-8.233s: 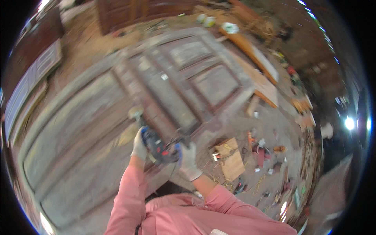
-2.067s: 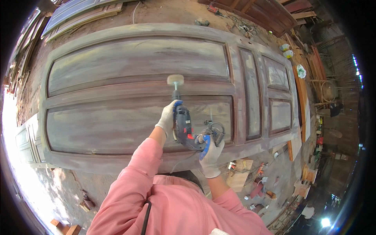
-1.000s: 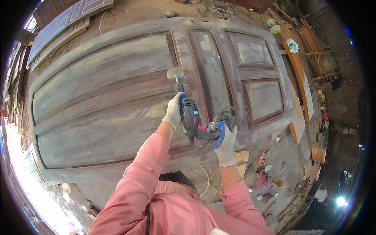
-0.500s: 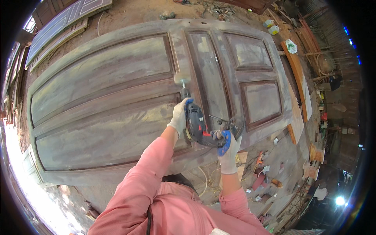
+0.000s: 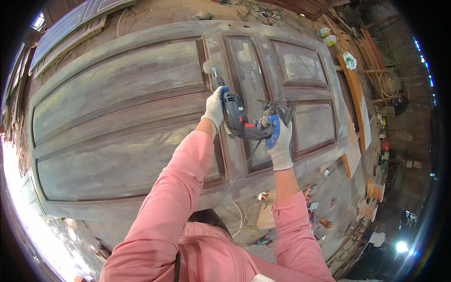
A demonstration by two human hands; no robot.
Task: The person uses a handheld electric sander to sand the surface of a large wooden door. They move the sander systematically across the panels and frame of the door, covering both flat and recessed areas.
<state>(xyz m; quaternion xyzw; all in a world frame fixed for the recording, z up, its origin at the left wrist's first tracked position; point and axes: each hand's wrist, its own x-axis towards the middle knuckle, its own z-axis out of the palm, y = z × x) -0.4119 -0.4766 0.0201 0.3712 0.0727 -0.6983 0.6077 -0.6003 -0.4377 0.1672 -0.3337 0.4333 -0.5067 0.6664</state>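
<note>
A large panelled wooden door [image 5: 141, 101] lies flat before me, its dark brown surface streaked with pale, dusty patches. I hold a dark grey power drill [image 5: 236, 115] with red parts above it. My left hand [image 5: 214, 108], in a white glove with blue coating, is wrapped round the drill's front end. My right hand [image 5: 281, 143], gloved alike, grips the rear end, where a bundled black cord [image 5: 283, 109] sits. A round pale pad [image 5: 213, 66] on the drill's shaft is at the upright strip between the door's panels; blur hides whether it touches.
Long boards [image 5: 354, 101] stand beyond the door's right end, with a white plastic bag [image 5: 349, 61] on them. Two plastic jugs [image 5: 330, 40] are at the far right. Loose tools and cables [image 5: 244, 221] lie on the ground near me. More doors [image 5: 77, 30] lean at the far left.
Both hands have pushed the drill farther away from me, and its pad has shifted up and slightly left along the strip. My right forearm now reaches farther over the door.
</note>
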